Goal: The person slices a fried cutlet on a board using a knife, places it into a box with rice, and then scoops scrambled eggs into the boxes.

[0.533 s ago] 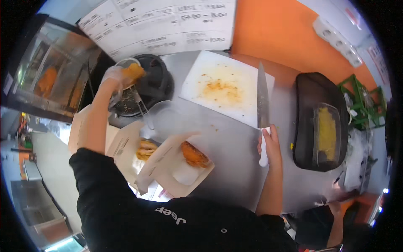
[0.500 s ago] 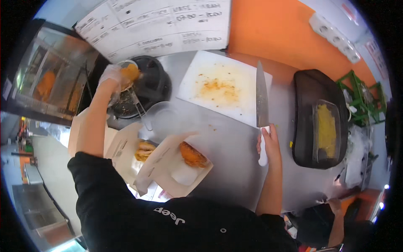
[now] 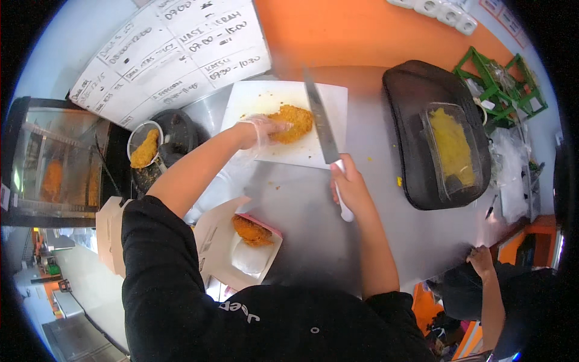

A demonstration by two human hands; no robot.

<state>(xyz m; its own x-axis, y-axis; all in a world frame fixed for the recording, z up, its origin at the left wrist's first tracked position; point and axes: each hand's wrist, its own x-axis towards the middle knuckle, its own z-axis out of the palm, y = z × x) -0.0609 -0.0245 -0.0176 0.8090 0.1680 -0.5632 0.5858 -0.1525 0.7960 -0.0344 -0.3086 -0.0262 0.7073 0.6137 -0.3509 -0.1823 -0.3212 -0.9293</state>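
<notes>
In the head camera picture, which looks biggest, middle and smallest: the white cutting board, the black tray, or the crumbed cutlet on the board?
1. White rectangular cutting board and black rounded tray: they look too alike to rank.
2. Golden crumbed cutlet, held by the gloved left hand: clearly smallest.

An orange wall [image 3: 362, 30] runs across the top of the frame above a grey steel counter [image 3: 301, 217]. A whiteboard [image 3: 169, 54] leans at upper left; a glass display case [image 3: 54, 163] stands at left.
</notes>
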